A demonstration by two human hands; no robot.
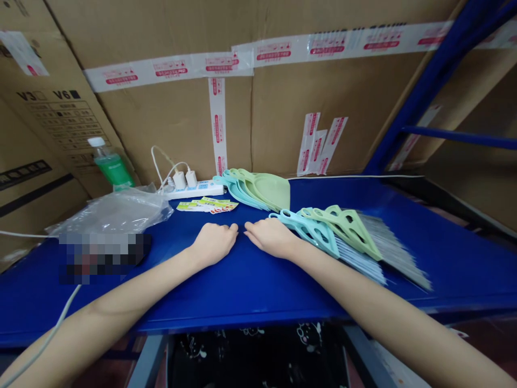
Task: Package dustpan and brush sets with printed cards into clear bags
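Observation:
My left hand (214, 243) rests on the blue tabletop (242, 291), its fingers curled in, and I see nothing in it. Just to its right, with a small gap between, my right hand (270, 237) lies in the same curled pose, also with nothing visible inside. Close beside my right hand are hand brooms with light blue (315, 229) and pale green (355, 231) heads, bristles pointing right. Behind the hands, a nested stack of blue and green dustpans (269, 189) lies flat. Printed paper cards (208, 205) are spread beyond my left hand.
A white power strip (202, 188) with plugged-in chargers sits at the back. Clear plastic bags (117, 213), a green-labelled bottle (115, 170) and a blurred-out item (100, 258) are at left. Cardboard (173, 124) lines the back; a blue metal post (416, 91) stands at right.

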